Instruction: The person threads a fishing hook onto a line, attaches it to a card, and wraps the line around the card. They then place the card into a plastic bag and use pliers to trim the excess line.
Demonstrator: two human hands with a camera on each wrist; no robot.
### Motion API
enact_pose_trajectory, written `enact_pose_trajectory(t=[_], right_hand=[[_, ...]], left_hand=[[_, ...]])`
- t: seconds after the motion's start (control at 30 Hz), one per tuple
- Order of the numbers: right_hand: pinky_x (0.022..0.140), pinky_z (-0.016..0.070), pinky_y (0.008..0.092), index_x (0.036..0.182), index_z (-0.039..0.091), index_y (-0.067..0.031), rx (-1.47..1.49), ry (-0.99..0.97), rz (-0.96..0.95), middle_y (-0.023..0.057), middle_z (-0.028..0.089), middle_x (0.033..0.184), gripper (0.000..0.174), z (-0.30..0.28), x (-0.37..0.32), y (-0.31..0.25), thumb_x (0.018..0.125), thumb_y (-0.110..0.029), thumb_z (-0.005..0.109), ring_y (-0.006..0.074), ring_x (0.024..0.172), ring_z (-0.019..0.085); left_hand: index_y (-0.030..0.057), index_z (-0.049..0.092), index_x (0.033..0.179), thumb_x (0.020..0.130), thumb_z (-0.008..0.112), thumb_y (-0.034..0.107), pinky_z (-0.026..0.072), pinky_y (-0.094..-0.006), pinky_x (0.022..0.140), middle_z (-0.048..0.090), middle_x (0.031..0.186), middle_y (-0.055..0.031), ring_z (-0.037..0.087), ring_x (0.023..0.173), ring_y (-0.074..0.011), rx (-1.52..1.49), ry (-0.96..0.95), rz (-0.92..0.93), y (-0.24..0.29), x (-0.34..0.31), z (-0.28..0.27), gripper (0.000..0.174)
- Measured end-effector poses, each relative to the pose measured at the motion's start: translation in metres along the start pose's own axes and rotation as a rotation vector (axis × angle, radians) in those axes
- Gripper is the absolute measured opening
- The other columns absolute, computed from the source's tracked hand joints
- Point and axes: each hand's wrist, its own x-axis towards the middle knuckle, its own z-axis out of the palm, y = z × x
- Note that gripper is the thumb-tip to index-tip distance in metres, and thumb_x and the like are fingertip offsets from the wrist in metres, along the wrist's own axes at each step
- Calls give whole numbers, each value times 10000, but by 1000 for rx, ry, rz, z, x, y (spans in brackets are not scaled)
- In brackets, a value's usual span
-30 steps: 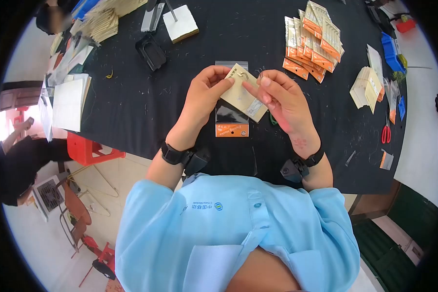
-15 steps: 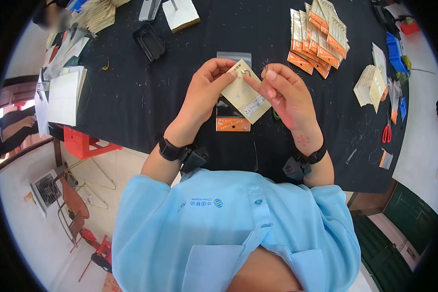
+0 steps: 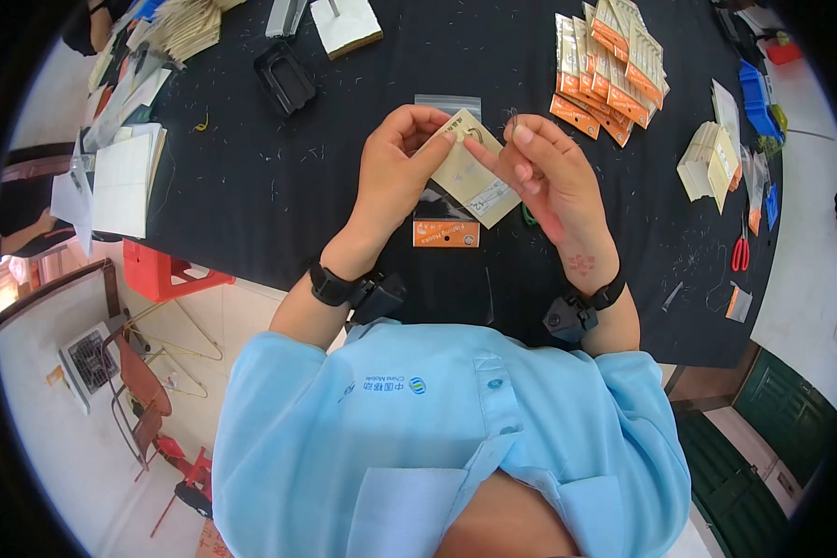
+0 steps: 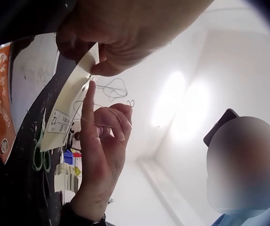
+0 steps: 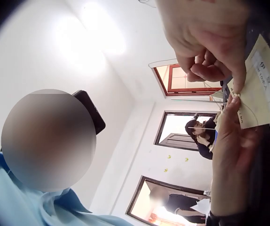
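Observation:
The left hand [image 3: 391, 172] pinches the upper left corner of a cream card [image 3: 477, 181] between thumb and fingers. On the card are a white label marked 12 [image 5: 269, 89] and a small curved hook near the thumb. The right hand [image 3: 553, 177] pinches thin line with small hooks between thumb and curled fingers, while its index finger touches the card beside the left thumb. Loops of fine line [image 4: 113, 89] hang around the right fingers in the left wrist view. Beneath the card lies a clear packet with an orange "Fishing Hooks" label [image 3: 446, 233].
Filled orange-labelled packets [image 3: 614, 70] are piled at the upper right. Cream cards [image 3: 707, 163], red-handled scissors [image 3: 740, 253] and a blue tray [image 3: 759, 98] lie at the right. A black tray [image 3: 285, 79], white block [image 3: 346, 26] and white sheets [image 3: 126, 181] stand leftward. Green-handled scissors [image 4: 37, 157] lie near the card.
The head view has shifted, so the table items sit differently in it. Both hands keep their hold, with the card and right hand moved slightly.

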Motion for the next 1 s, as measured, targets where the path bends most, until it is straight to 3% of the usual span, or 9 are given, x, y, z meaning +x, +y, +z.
enact_pose_trajectory(t=[0.37,0.43,0.53,0.63,0.77,0.83,1.0], right_hand=[[1041,380,349,937,550,19,-19,-6,-10,-11,464,604,140,0,0,0,896,-114,546,36,516,376],[1040,381,347,938,550,19,-23,-8,-11,-11,464,604,140,0,0,0,896,-114,546,36,515,375],[1039,383,343,942,550,21,-27,-15,-10,-9,467,609,145,0,-1,0,896,-117,547,36,516,376],[1037,384,339,943,550,22,-46,-6,-15,-7,470,614,148,0,-1,2,896,-118,548,37,518,378],[1035,388,336,953,552,21,-51,-28,-21,-8,472,619,157,-1,-1,2,897,-125,550,37,535,392],[1033,389,336,956,553,21,-55,-31,-24,-9,471,619,160,-2,0,1,897,-128,551,37,540,395],[1023,396,331,957,558,18,-53,16,-36,-14,466,620,162,-1,0,0,893,-132,558,40,547,401]], left_hand=[[21,561,959,844,629,93,461,-201,702,604,862,-19,578,784,-67,177,45,93,2,-3,4,152],[2,571,901,823,616,94,461,-219,629,610,805,-34,572,725,-76,167,88,140,1,-2,6,128],[3,570,895,823,619,94,448,-211,610,613,794,-31,570,708,-72,177,96,156,0,-2,6,126],[20,559,948,849,616,76,456,-189,687,601,850,-16,575,772,-60,193,49,103,2,-3,3,127],[19,559,955,848,617,75,454,-186,684,602,847,-17,575,768,-59,190,49,100,1,-3,4,134],[4,577,914,820,619,85,435,-205,620,620,806,-34,576,722,-69,144,84,134,1,-3,7,131],[3,580,957,817,608,77,459,-230,681,626,848,-49,584,763,-85,99,40,148,-2,-5,8,161]])
